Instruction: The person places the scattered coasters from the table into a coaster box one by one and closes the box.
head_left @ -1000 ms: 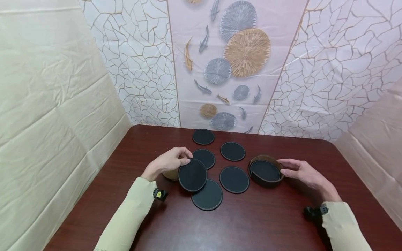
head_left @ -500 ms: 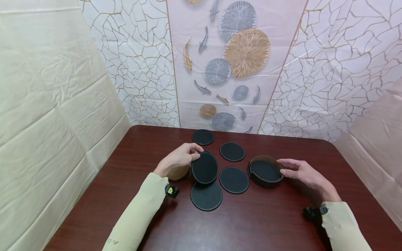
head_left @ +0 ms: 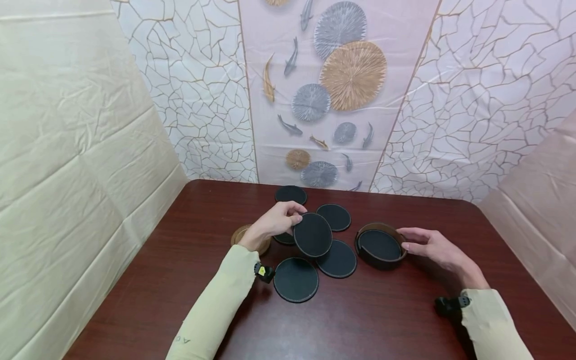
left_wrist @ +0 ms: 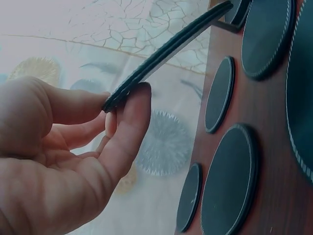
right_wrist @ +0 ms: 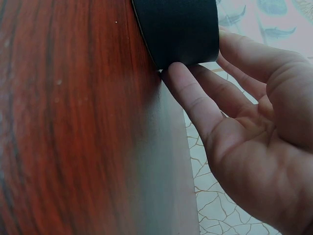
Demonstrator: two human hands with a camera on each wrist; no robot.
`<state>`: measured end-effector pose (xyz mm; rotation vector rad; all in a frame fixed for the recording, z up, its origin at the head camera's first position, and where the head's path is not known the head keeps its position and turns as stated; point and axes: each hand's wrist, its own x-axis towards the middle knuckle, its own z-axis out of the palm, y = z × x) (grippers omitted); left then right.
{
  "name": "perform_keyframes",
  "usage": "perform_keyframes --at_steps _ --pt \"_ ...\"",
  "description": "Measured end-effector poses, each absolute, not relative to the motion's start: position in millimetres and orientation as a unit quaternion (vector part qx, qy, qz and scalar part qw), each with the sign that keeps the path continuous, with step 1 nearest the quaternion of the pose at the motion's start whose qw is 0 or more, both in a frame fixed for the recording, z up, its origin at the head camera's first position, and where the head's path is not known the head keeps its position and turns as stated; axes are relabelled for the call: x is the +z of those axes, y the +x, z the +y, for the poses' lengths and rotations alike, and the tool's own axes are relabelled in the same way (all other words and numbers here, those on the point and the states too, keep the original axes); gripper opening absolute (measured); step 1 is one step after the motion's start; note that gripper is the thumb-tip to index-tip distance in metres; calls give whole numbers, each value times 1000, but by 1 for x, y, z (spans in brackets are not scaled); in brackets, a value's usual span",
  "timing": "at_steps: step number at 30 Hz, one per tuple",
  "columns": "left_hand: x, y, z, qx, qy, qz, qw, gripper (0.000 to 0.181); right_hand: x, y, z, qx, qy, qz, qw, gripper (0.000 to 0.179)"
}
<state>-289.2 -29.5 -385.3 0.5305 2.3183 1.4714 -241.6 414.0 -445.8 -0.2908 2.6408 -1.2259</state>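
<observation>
My left hand (head_left: 280, 219) pinches a round black coaster (head_left: 313, 235) between thumb and fingers, holding it tilted above the table. In the left wrist view this coaster (left_wrist: 166, 54) appears edge-on. Beneath it, partly covered, lie a black coaster (head_left: 337, 260) and another (head_left: 284, 238). My right hand (head_left: 434, 247) touches the right side of a round coaster holder (head_left: 381, 260), dark outside and brown inside, with a black coaster (head_left: 379, 244) lying in it. In the right wrist view, fairly straight fingers rest against the holder's dark wall (right_wrist: 178, 32).
More black coasters lie flat on the reddish-brown table (head_left: 360, 320): one in front (head_left: 296, 281), one at the back (head_left: 290, 194), one right of that (head_left: 334, 218). A tan round piece (head_left: 239, 236) sits behind my left wrist. Patterned cloth (head_left: 315, 100) hangs behind the table.
My left hand has carried the coaster rightward and slightly away from me, over the other coasters, uncovering the front one. The right hand and holder have stayed in place.
</observation>
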Motion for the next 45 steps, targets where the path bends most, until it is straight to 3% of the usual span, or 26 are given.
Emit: perform_keyframes --at_steps 45 --pt "-434 -299 66 707 21 690 152 26 -446 -244 415 -414 -86 899 119 60"
